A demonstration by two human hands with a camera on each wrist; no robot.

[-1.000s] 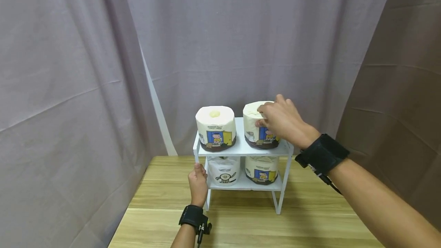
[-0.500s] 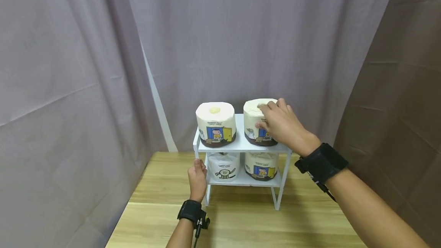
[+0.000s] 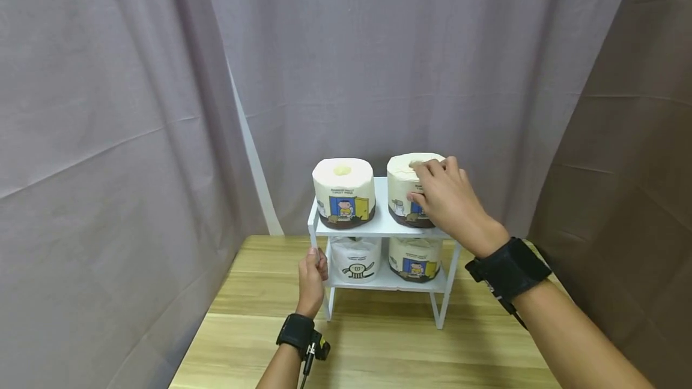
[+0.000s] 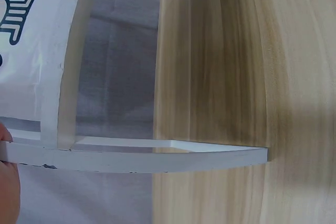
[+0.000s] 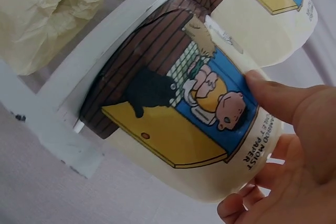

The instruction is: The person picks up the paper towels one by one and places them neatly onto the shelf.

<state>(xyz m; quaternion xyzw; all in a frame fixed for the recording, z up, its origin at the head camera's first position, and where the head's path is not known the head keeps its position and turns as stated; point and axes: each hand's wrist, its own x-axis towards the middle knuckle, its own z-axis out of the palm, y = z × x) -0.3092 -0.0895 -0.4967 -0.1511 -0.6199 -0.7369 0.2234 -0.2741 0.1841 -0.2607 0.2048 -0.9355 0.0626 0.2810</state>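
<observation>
My right hand [image 3: 451, 200] holds the upper right toilet paper roll [image 3: 400, 188]. In the right wrist view, its thumb [image 5: 278, 98] lies against the printed front while the other fingers reach over the top end. The roll stands upright on the top shelf of a white rack [image 3: 381, 218]. My left hand [image 3: 311, 281] grips the rack's left front leg [image 4: 121, 161], mostly out of the left wrist view. Beside the held roll is another upright toilet paper roll [image 3: 344, 194] with the same cartoon print, apart from both hands.
On the lower shelf sit a white roll [image 3: 357, 260] with a striped figure and a cartoon-printed roll [image 3: 415, 260]. The rack's legs stand on a wooden table [image 3: 254, 299]. Grey curtains [image 3: 351, 59] hang behind and at the sides.
The head view has shifted slightly, so the rack appears a little higher. Both hands keep their holds; my right hand sits slightly lower against the roll. No roll has visibly changed place.
</observation>
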